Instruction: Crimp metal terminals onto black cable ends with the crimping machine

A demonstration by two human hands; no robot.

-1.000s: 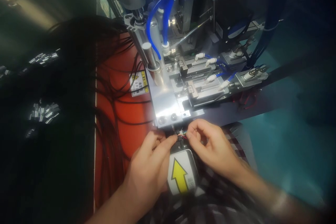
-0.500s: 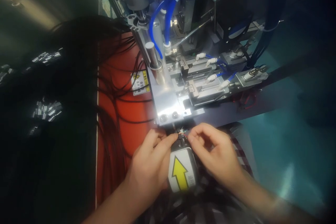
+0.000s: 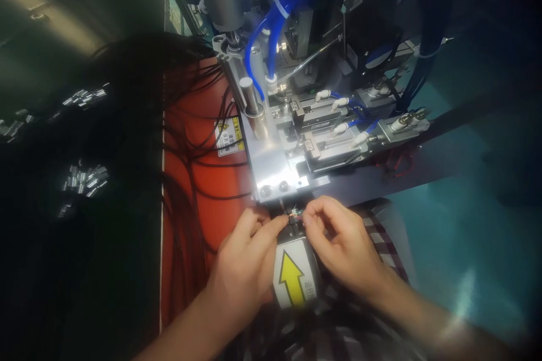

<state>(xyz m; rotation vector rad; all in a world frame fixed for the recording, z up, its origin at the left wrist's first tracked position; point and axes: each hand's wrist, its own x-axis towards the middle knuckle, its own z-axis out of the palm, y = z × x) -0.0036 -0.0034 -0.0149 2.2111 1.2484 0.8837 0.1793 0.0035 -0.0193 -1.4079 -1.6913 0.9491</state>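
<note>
A small cluster of thin coloured wires [image 3: 295, 214] lies between my hands, just in front of the machine's metal plate [image 3: 273, 172]. My left hand [image 3: 245, 256] is closed, with thumb and forefinger pinched at the left side of the wires. From the other side, my right hand [image 3: 345, 242] pinches the wire ends between thumb and fingertips. Finer detail of the wires is too small to make out. Directly below them sits a black block with a white label bearing a yellow arrow [image 3: 291, 276].
Black cables [image 3: 190, 180] trail over the red surface [image 3: 212, 214] to my left, some ending in shiny metal pieces [image 3: 87, 177]. Ahead stand pneumatic cylinders [image 3: 334, 152], blue air hoses [image 3: 275, 17] and a vertical metal post [image 3: 254, 115]. A warning label [image 3: 230, 136] is beside the plate.
The right fingertips have shifted slightly at the wires, and more of the pale and coloured strands shows. My left hand keeps its pinch. The view has moved a little.
</note>
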